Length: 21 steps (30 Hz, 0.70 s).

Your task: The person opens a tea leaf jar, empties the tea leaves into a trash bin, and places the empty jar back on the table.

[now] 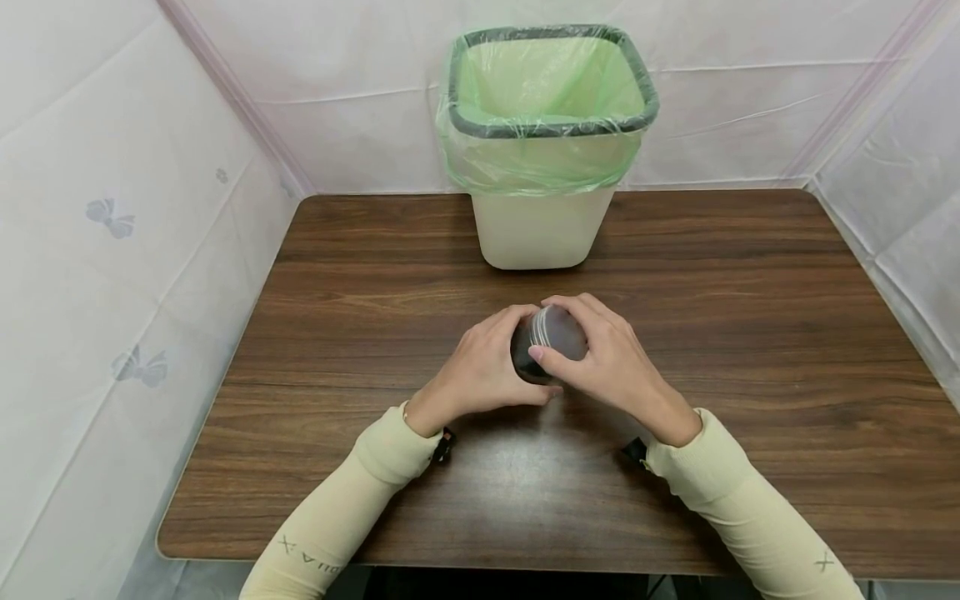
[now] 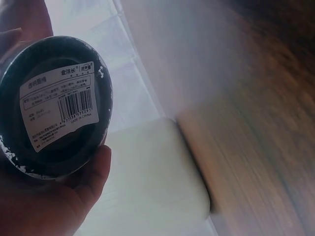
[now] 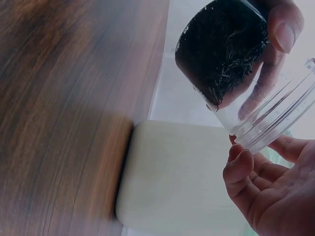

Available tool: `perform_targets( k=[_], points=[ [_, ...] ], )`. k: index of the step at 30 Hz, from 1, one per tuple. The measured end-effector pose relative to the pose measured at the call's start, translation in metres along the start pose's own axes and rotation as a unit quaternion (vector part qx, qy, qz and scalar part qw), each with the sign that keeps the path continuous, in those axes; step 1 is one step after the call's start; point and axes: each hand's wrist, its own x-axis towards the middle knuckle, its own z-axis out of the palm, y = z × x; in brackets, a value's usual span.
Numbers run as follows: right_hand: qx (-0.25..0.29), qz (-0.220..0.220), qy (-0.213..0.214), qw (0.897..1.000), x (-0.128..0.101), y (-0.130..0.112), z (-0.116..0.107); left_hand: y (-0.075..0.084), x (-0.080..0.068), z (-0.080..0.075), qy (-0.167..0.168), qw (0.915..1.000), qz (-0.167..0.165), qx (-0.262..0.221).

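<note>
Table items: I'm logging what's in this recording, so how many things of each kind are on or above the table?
Bins: 1, the cream bin with a green liner.
Jars: 1, the clear jar of dark loose material, held by the left hand and right hand.
Total: 2.

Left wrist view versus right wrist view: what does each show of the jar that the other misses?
Only the left wrist view shows the jar from its base, with a white barcode label. Only the right wrist view shows its clear threaded mouth, the dark loose contents inside, and the right hand beside that mouth. Both show the cream bin and the wooden table.
</note>
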Motion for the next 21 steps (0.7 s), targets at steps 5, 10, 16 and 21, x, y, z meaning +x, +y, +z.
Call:
perform_targets(
  k=[5,10,16,21],
  points=[
    [0.001,-0.003,-0.001,1.000,0.0001,0.0007,0.0003,0.0000,-0.0001,-0.0002,-0.005,1.0000,-0.006,-0.001],
    [-0.002,-0.006,-0.002,1.000,0.0005,0.0007,0.0004,0.0006,-0.0002,-0.0010,-0.009,0.9999,-0.009,0.000],
    [-0.010,-0.001,-0.017,1.000,0.0003,0.0006,-0.0008,0.0003,-0.0004,-0.0013,-0.014,0.9998,-0.012,0.007],
    [-0.020,0.011,-0.035,0.999,-0.0003,0.0011,-0.0020,-0.0005,-0.0015,-0.0005,-0.017,0.9998,-0.010,0.003]
  ],
)
